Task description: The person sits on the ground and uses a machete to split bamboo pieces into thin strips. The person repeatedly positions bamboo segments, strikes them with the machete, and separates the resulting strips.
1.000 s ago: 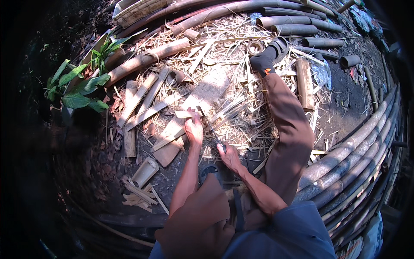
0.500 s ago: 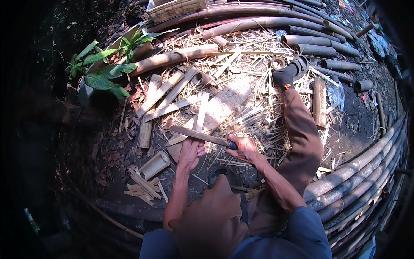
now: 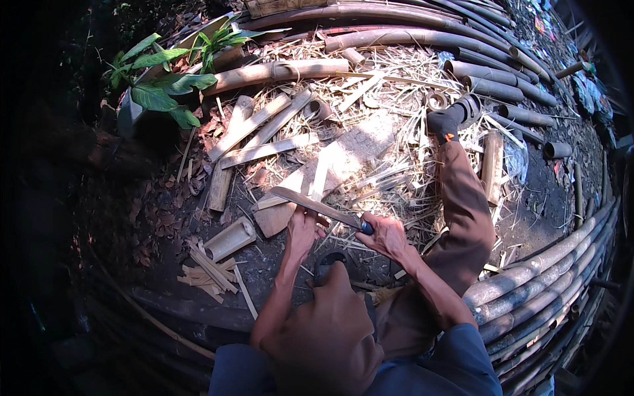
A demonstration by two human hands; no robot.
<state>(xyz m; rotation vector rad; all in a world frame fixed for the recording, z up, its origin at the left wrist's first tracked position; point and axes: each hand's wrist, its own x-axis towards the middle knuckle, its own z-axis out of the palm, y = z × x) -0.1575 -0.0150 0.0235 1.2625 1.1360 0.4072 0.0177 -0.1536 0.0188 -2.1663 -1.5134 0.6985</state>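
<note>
My right hand (image 3: pixel 386 235) is closed round the dark handle of a long knife (image 3: pixel 310 203). Its blade slants up to the left, crossing just in front of my left hand (image 3: pixel 304 231). That hand is closed on the near end of a pale bamboo strip (image 3: pixel 321 173), which passes behind the blade and points away from me. The exact contact between edge and strip is hard to make out. Under the strip lies a flat wooden board (image 3: pixel 370 142), partly in bright sun.
Split bamboo pieces (image 3: pixel 267 152) and shavings (image 3: pixel 396 168) cover the ground around the board. A half bamboo section (image 3: pixel 231 239) and a small heap of strips (image 3: pixel 210 272) lie at left. Long bamboo poles (image 3: pixel 541 257) are stacked at right, more at the back. My outstretched leg (image 3: pixel 462 191) lies right of the board.
The view has turned slightly. The blade tilts a little more steeply, its handle end lower, and both hands have shifted slightly. My grip on the knife and the bamboo strip looks unchanged.
</note>
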